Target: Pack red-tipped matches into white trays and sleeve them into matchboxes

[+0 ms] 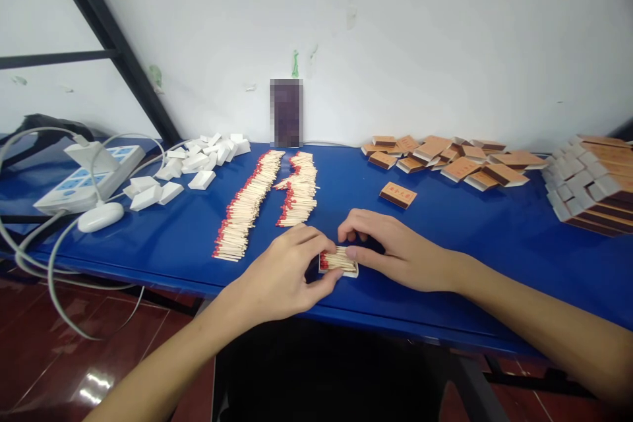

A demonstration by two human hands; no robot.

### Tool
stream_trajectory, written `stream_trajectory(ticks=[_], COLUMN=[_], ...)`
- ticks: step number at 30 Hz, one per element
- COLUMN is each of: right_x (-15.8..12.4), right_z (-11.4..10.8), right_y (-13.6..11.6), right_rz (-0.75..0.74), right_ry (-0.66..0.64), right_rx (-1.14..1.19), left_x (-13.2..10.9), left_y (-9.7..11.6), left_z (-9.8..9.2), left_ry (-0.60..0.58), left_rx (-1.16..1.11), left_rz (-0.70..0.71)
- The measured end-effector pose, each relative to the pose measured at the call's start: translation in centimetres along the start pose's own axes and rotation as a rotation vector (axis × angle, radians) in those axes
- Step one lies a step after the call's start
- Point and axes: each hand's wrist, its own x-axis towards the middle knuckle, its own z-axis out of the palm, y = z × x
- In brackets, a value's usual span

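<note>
A small white matchbox tray (352, 272) full of red-tipped matches (339, 259) lies near the front edge of the blue table. My left hand (291, 270) grips its left end between thumb and forefinger. Over its right end is my right hand (390, 247), the thumb touching the matches and the curled fingers apart from it, just behind the tray. Beyond my hands lie a long row of matches (250, 204) and a shorter row (299, 191), heads to the left. One orange matchbox sleeve (398, 194) lies alone behind my right hand.
White empty trays (198, 158) are heaped at the back left. Loose orange sleeves (459, 158) are piled at the back right, beside stacked matchboxes (593, 184). A power strip (93, 178) and white cables occupy the left end. A blurred dark object (287, 112) stands against the wall.
</note>
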Motion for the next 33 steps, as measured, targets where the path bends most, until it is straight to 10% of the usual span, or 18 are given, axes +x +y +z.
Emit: stream_trajectory(ticks=[16, 33], right_x=[0.09, -0.09], right_z=[0.14, -0.30], right_y=[-0.05, -0.06], right_rz=[0.009, 0.030], right_ry=[0.062, 0.088], right_rx=[-0.101, -0.150], left_x=[-0.43, -0.45], left_y=[-0.22, -0.08], left_z=[-0.52, -0.47], left_ry=[0.194, 0.147], left_rx=[-0.025, -0.041], left_rz=[-0.058, -0.025])
